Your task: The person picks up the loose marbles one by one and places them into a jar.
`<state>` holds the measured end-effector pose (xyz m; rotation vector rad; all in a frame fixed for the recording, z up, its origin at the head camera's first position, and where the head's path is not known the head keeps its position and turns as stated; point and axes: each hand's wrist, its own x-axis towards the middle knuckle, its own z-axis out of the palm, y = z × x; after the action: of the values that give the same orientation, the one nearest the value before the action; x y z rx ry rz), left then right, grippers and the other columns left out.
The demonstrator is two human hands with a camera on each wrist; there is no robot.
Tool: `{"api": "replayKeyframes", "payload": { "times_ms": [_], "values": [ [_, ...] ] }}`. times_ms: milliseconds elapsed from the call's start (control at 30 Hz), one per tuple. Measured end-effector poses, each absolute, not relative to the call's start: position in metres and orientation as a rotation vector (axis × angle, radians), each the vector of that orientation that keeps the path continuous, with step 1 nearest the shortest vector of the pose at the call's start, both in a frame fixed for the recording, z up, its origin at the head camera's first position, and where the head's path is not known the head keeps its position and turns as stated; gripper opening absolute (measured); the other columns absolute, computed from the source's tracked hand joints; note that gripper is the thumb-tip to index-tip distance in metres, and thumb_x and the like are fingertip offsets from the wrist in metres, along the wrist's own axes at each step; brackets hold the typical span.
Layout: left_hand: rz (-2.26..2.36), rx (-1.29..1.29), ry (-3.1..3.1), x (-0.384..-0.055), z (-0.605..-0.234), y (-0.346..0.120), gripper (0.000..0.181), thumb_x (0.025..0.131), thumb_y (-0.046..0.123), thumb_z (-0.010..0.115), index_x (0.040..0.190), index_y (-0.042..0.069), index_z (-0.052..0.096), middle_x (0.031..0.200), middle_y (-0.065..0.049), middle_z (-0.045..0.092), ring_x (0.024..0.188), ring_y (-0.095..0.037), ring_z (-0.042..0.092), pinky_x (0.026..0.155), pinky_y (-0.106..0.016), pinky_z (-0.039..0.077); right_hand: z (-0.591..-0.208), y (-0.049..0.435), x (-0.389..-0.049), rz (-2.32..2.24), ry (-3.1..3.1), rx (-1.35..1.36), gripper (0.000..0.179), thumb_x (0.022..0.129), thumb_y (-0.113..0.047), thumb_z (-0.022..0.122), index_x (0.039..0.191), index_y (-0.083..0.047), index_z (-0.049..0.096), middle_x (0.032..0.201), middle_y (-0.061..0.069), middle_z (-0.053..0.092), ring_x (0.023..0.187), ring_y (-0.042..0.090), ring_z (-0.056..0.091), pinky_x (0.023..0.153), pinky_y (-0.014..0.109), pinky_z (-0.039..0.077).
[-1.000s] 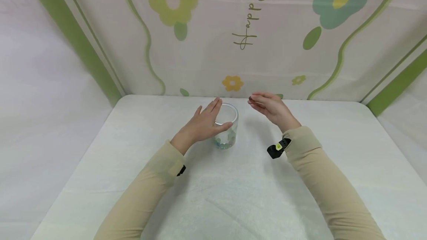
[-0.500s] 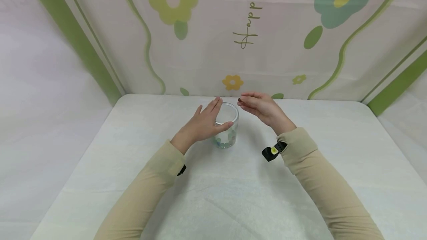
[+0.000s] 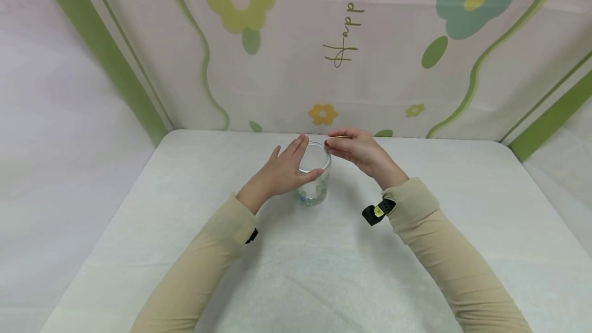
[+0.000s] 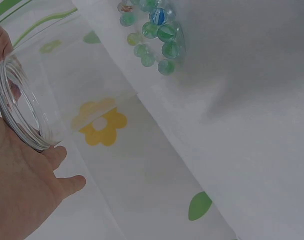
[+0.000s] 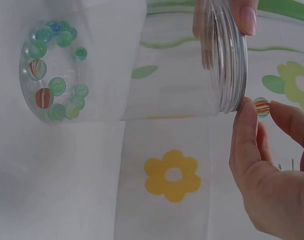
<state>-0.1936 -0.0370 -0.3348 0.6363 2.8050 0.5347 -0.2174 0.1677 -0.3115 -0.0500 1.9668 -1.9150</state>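
Observation:
A clear glass jar (image 3: 321,183) stands upright on the white table (image 3: 296,271). Through its wall, the right wrist view shows several green marbles (image 5: 57,86), with blue and red-striped ones, at the bottom. My left hand (image 3: 279,172) holds the jar by its rim, thumb at the near side and fingers at the far side. Between the thumb and fingers of my right hand (image 3: 363,154) is a red-striped marble (image 5: 261,107). The right fingertips are at the right side of the jar's mouth, and the marble is just outside the rim.
Behind the table rises a pale cloth backdrop (image 3: 287,76) printed with flowers and green lines. White cloth walls stand at both sides. A black wrist camera (image 3: 371,215) hangs below the right sleeve.
My right hand has come left with the pinched marble, from some way off to beside the jar's rim. The left hand and jar have kept their place.

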Motion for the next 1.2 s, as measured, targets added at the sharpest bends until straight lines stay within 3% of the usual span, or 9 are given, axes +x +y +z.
{"api": "replayKeyframes", "payload": {
  "times_ms": [567,733,967,1200],
  "values": [
    [0.542,0.632,2.804,-0.1930,-0.3356,-0.0378,0.092,0.092,0.066,0.039,0.155,0.010,0.002,0.163,-0.002,0.000,0.151,-0.017,0.006,0.121,-0.054,0.005,-0.3113,0.1657,-0.2155,-1.842,2.048,-0.089,0.028,0.095,-0.011,0.057,0.121,-0.001,0.052,0.092,-0.009,0.061,0.086,0.000,0.065,0.104,0.033,0.046],
    [0.547,0.625,2.803,-0.1930,-0.3358,-0.0377,0.092,0.092,0.066,0.040,0.155,0.011,0.003,0.163,-0.001,0.000,0.151,-0.016,0.006,0.121,-0.053,0.004,-0.3120,0.1652,-0.2155,-1.847,2.048,-0.082,0.028,0.095,-0.010,0.056,0.122,-0.001,0.052,0.092,-0.010,0.061,0.086,0.000,0.064,0.100,0.028,0.049],
    [0.539,0.636,2.792,-0.1931,-0.3341,-0.0372,0.091,0.092,0.066,0.039,0.155,0.010,0.002,0.163,-0.002,-0.001,0.151,-0.017,0.006,0.121,-0.054,0.004,-0.3124,0.1655,-0.2154,-1.860,2.043,-0.074,0.028,0.096,-0.009,0.055,0.123,0.000,0.052,0.090,-0.010,0.061,0.086,-0.001,0.064,0.103,0.032,0.047],
    [0.537,0.623,2.786,-0.1931,-0.3318,-0.0383,0.091,0.092,0.065,0.040,0.155,0.010,0.003,0.163,-0.002,0.001,0.151,-0.017,0.006,0.121,-0.054,0.004,-0.3127,0.1657,-0.2149,-1.884,2.030,-0.093,0.026,0.096,-0.008,0.054,0.120,-0.001,0.052,0.091,-0.010,0.062,0.086,-0.001,0.064,0.088,0.017,0.053]
  ]
}}
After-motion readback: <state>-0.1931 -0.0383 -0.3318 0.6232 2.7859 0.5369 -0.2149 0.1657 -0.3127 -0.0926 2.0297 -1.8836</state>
